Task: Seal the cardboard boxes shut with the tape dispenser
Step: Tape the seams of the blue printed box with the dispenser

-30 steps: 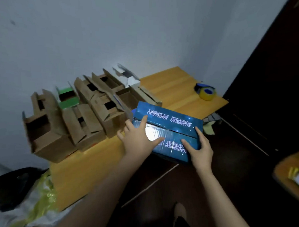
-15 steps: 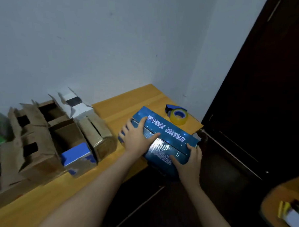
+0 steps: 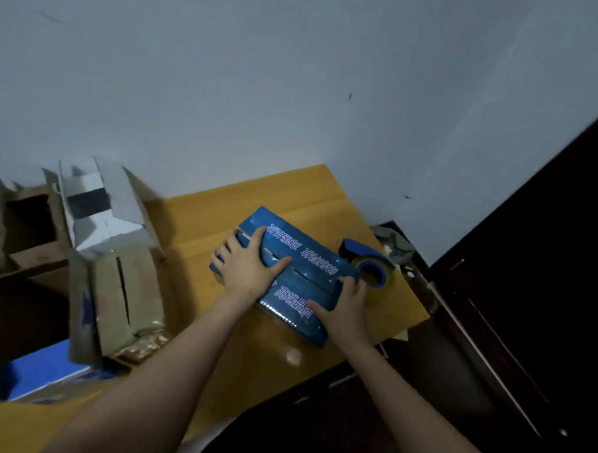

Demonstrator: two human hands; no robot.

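The blue cardboard box (image 3: 298,294) lies at centre frame on the yellow tabletop (image 3: 267,362), flaps folded down with a seam between them. The left hand (image 3: 247,268) presses flat on top, fingers spread and thumb across the seam. The right hand (image 3: 347,303) holds the box's right end, thumb on top and fingers bent over the edge. Just beyond sits the tape dispenser (image 3: 367,267) (blue, touching the box as far as I can tell). Brown boxes (image 3: 123,294) stand at left, a white box (image 3: 89,210) behind them.
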